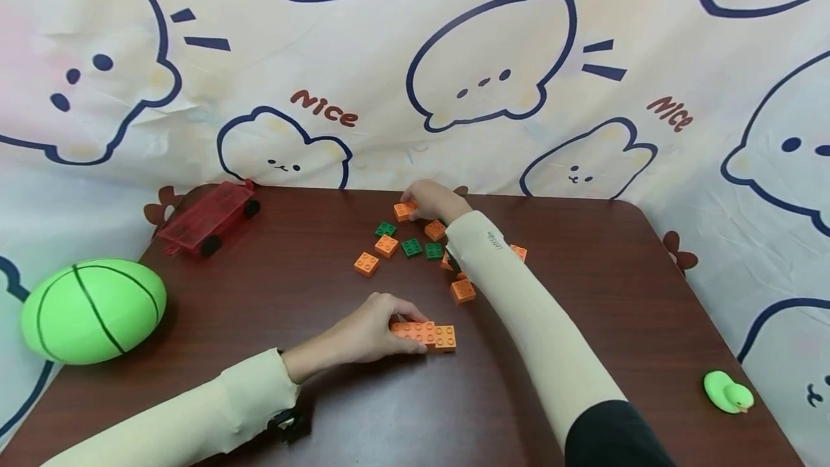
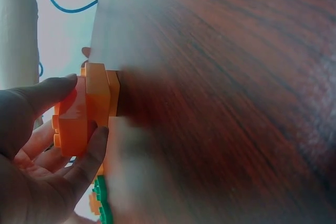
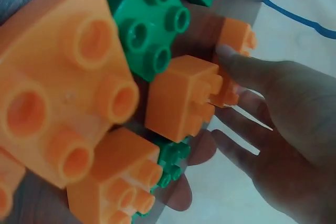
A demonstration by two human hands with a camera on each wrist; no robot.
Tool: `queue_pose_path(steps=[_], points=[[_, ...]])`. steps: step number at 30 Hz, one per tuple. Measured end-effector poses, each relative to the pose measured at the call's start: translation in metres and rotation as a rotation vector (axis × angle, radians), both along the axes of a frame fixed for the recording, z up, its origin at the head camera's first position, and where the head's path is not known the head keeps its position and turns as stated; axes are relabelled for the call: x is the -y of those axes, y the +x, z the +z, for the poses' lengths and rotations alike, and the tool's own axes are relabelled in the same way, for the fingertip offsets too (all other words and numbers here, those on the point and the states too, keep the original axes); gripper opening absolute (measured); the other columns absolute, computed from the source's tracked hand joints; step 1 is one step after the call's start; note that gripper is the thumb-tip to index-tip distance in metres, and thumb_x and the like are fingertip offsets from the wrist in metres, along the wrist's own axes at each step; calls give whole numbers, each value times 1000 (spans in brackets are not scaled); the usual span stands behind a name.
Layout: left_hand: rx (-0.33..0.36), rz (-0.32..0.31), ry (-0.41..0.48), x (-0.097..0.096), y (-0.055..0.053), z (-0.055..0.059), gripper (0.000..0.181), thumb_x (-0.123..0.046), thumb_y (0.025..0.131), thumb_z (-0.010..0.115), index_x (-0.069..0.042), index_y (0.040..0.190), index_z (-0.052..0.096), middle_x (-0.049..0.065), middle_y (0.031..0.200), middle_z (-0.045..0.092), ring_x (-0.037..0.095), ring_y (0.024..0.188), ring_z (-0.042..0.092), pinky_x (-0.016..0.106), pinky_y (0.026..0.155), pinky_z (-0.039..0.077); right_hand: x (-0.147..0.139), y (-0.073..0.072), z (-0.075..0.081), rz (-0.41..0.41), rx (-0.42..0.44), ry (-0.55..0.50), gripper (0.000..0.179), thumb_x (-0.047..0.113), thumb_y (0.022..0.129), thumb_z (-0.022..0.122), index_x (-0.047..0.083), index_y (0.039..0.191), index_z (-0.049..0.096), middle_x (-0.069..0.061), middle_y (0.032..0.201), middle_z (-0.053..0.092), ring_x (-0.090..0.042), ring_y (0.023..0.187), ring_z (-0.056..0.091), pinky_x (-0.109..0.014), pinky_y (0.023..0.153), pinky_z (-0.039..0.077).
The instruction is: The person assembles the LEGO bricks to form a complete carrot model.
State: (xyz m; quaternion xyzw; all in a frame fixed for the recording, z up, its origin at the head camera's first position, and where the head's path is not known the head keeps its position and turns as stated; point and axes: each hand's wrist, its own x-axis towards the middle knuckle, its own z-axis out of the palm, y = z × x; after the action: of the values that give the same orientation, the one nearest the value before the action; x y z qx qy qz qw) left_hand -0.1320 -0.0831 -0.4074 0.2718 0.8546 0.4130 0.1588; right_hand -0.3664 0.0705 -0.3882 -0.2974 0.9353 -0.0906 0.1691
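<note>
My left hand [image 1: 366,330] grips a joined piece of orange building bricks [image 1: 415,331] near the middle of the table. Its thumb and fingers pinch the sides, and in the left wrist view the bricks [image 2: 97,95] show stacked in layers, low over the wood. At the far edge, my right hand [image 1: 437,202] pinches a single orange brick [image 1: 403,212]. The right wrist view has the thumb against that brick [image 3: 233,35], the other fingers partly hidden behind it. Loose orange bricks [image 1: 386,246] and green bricks [image 1: 411,247] lie between the hands; the right sleeve covers some.
A red toy car body with black wheels [image 1: 210,218] stands at the back left. In front of it sits a green ball with dark lines [image 1: 94,312]. A green toy duck [image 1: 728,391] is near the right edge. A printed cloth [image 1: 382,56] hangs behind the table [image 1: 570,272].
</note>
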Motion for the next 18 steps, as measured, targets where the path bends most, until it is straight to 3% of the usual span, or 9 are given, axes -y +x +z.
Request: queue_pose_path(steps=[4, 9, 13, 18], points=[[-1, -1, -3, 1, 1, 0, 27, -26, 85, 86, -15, 110, 80, -3, 99, 78, 6, 78, 60, 20, 66, 48, 0, 5, 7, 25, -16, -37, 41, 22, 99, 70, 8, 138, 64, -12, 140, 63, -28, 129, 59, -43, 110, 48], [-22, 1, 3, 0, 0, 0, 28, -25, 85, 86, -14, 110, 80, -2, 97, 78, 5, 74, 59, 19, 64, 47, -18, 29, 44, 86, -64, -89, 40, 21, 97, 72, 5, 133, 66, -13, 135, 62, -29, 124, 59, -43, 108, 48], [-31, -1, 7, -1, -3, 0, 28, -25, 85, 86, -14, 110, 80, -3, 96, 78, 4, 73, 57, 19, 63, 47, -47, 65, 68, 211, -96, -131, 41, 23, 98, 72, 6, 134, 65, -11, 134, 66, -26, 121, 61, -43, 107, 50], [-24, -2, 3, -1, -1, -2, 28, -26, 85, 87, -15, 109, 80, -4, 95, 77, 5, 74, 56, 19, 63, 46, -88, 129, 67, 317, -81, -214, 42, 21, 96, 74, 13, 136, 66, -2, 133, 69, -19, 119, 63, -41, 104, 54]])
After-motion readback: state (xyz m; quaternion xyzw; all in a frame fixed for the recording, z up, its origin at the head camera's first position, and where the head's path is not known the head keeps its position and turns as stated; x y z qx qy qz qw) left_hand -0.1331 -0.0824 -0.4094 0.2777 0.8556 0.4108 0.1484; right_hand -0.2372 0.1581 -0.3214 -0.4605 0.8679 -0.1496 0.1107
